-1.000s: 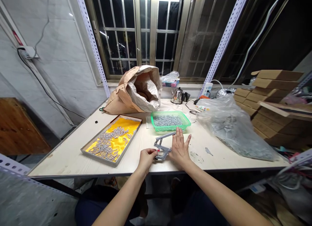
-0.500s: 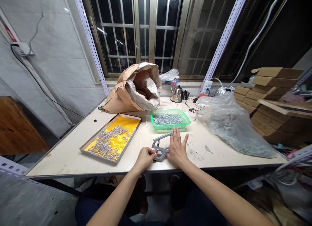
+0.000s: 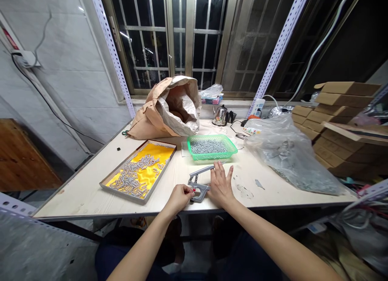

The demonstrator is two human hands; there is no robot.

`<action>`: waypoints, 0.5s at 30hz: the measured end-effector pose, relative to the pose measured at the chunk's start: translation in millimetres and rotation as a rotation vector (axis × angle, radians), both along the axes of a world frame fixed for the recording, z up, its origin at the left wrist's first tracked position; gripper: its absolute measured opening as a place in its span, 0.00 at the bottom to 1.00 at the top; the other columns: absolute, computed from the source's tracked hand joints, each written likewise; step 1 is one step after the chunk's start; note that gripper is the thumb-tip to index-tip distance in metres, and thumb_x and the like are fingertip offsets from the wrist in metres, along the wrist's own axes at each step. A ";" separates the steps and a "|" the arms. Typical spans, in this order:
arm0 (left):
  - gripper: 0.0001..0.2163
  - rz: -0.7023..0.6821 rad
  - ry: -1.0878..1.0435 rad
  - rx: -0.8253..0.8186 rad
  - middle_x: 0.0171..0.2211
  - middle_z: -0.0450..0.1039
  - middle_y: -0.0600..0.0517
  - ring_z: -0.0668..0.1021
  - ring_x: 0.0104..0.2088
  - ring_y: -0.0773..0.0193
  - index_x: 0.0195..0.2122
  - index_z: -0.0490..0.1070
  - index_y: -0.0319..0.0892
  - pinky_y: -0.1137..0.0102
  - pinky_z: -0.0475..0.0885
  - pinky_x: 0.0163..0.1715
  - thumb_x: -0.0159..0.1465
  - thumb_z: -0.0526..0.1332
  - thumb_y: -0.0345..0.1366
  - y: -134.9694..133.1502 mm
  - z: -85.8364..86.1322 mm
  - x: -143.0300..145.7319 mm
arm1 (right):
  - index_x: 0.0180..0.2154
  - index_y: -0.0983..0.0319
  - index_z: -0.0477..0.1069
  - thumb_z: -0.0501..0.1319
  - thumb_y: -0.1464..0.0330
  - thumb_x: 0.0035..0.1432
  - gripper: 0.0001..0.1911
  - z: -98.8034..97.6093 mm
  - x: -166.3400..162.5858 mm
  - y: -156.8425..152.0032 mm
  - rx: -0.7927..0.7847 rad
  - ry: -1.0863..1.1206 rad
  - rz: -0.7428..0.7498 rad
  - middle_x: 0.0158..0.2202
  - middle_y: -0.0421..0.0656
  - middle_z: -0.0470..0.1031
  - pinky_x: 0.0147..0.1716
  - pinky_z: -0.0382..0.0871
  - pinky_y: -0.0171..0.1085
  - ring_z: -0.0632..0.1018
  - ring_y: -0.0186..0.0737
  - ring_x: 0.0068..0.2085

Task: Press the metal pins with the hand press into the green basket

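Note:
A small grey hand press (image 3: 198,183) with a lever and a spring stands near the table's front edge. My left hand (image 3: 178,198) pinches at its red-tipped jaw, fingers closed on something too small to make out. My right hand (image 3: 220,185) lies flat on the table right beside the press, fingers spread, next to its lever. Behind the press sits a green basket (image 3: 211,148) full of small metal pieces. To the left lies a shallow tray (image 3: 140,170) with a yellow lining and several metal pieces scattered in it.
A crumpled brown paper sack (image 3: 169,109) lies at the back of the white table (image 3: 91,192). A clear plastic bag (image 3: 287,154) of parts lies to the right, with stacked cardboard boxes (image 3: 336,123) beyond. A kettle (image 3: 220,116) and cables sit by the window.
Both hands and the press stay almost still. The view has shifted slightly, and my right hand has drawn a little nearer to the press.

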State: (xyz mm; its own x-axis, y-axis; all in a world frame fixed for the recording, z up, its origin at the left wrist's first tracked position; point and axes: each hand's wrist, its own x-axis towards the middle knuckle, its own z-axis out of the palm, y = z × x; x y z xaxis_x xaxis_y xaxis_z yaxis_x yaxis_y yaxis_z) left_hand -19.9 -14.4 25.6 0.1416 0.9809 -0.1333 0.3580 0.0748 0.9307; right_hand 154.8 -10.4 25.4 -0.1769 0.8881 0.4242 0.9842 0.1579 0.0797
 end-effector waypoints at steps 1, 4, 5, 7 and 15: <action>0.04 0.001 -0.010 0.000 0.18 0.70 0.53 0.70 0.22 0.66 0.20 0.71 0.36 0.73 0.62 0.25 0.47 0.63 0.32 -0.1 -0.4 -0.2 | 0.51 0.73 0.62 0.56 0.67 0.47 0.29 0.3 0.0 -0.1 0.012 0.009 0.011 0.63 0.61 0.52 0.57 0.22 0.63 0.44 0.57 0.65; 0.06 0.006 -0.027 0.008 0.17 0.70 0.53 0.70 0.22 0.66 0.19 0.72 0.36 0.72 0.61 0.25 0.46 0.65 0.34 0.8 -4.1 -1.3 | 0.48 0.70 0.65 0.56 0.70 0.48 0.23 1.5 1.2 0.2 0.066 0.038 0.052 0.60 0.59 0.58 0.58 0.26 0.62 0.51 0.56 0.62; 0.07 0.001 -0.034 0.010 0.18 0.70 0.52 0.70 0.22 0.66 0.20 0.72 0.36 0.72 0.61 0.25 0.46 0.66 0.35 1.3 -5.8 -2.5 | 0.45 0.68 0.66 0.56 0.70 0.48 0.20 2.0 2.3 0.7 0.083 0.047 0.071 0.57 0.58 0.61 0.59 0.29 0.61 0.55 0.56 0.61; 0.10 -0.019 -0.064 0.018 0.20 0.72 0.51 0.71 0.23 0.65 0.23 0.74 0.35 0.72 0.62 0.25 0.45 0.67 0.37 1.9 -9.2 -7.0 | 0.42 0.66 0.67 0.56 0.70 0.51 0.15 3.0 5.7 2.9 0.092 0.059 0.113 0.51 0.55 0.67 0.59 0.41 0.57 0.62 0.53 0.54; 0.24 0.205 -0.208 0.038 0.29 0.75 0.46 0.72 0.28 0.63 0.36 0.75 0.34 0.72 0.65 0.25 0.50 0.63 0.52 1.2 -15.2 -23.7 | 0.35 0.65 0.69 0.57 0.66 0.52 0.10 0.5 16.2 29.2 -0.190 -0.082 0.180 0.31 0.49 0.73 0.30 0.60 0.36 0.72 0.45 0.34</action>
State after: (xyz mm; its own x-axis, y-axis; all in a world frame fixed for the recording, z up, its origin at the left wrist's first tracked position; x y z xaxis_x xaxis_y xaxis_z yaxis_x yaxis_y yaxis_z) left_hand -43.6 -13.2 10.5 -0.0397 0.9956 -0.0851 0.1407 0.0899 0.9860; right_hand 171.0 18.8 25.9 -0.3661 0.9015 0.2310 0.9304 0.3495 0.1104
